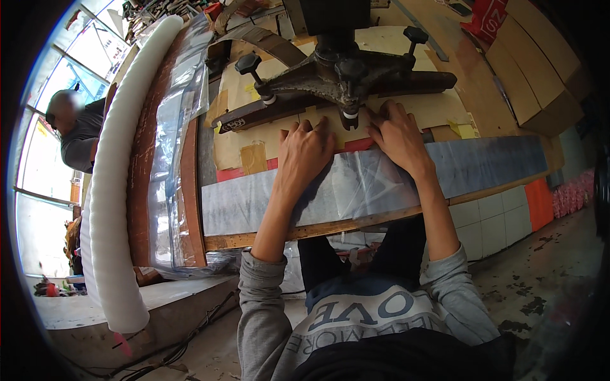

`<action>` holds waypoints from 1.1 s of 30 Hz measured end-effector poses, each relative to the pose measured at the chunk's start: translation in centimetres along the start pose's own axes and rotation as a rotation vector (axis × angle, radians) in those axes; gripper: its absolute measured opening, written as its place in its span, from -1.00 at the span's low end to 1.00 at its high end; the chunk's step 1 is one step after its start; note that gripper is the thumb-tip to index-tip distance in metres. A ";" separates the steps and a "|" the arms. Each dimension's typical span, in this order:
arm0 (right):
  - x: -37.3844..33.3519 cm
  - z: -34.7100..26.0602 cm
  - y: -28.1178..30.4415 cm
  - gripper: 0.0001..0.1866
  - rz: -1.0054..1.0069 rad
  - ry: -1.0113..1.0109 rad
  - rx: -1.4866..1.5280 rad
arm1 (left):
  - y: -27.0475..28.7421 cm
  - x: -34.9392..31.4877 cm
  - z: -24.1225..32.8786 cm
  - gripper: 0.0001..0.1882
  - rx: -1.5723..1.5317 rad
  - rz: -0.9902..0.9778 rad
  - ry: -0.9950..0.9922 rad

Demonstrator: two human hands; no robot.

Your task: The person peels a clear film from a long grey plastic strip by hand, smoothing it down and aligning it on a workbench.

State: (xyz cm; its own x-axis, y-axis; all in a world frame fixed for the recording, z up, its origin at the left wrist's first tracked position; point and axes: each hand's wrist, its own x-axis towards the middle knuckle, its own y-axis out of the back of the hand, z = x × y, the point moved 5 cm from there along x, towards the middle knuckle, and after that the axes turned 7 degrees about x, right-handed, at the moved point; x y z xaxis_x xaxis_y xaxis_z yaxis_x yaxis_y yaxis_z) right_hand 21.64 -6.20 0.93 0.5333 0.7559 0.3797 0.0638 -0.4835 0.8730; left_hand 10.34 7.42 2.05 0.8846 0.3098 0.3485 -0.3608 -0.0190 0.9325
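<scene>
A clear plastic sheet (372, 181) lies between my forearms, over the near side of the worktable, and runs up to my hands. My left hand (304, 151) bends its fingers over the sheet's far edge, beside a red strip (230, 173) on the pale board (259, 136). My right hand (399, 138) has its thumb and fingers bent at the sheet's other far corner. Just beyond both hands stands a dark metal press head (348, 73) with black knobs and a long bar. Its lower tip comes down between my hands. The fingertips are partly hidden.
A long roll of white foam (111, 184) stands at the left, next to stacked plastic sheeting (168, 159). Cardboard boxes (530, 70) sit at the right rear. The table's wooden front edge (229, 242) crosses before my legs. Another person (79, 130) is at the far left.
</scene>
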 end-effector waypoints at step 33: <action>-0.7 -0.9 0.5 -0.46 -0.075 -0.066 -0.032 | -1.1 0.6 -0.7 -0.56 0.011 -0.009 0.037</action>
State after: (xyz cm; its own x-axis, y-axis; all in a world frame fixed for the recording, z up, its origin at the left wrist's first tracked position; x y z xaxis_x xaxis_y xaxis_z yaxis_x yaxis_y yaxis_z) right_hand 20.53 -6.53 1.37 0.5824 0.7583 0.2929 0.0790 -0.4114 0.9080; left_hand 11.02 8.27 1.19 0.8763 0.3450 0.3363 -0.3490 -0.0267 0.9367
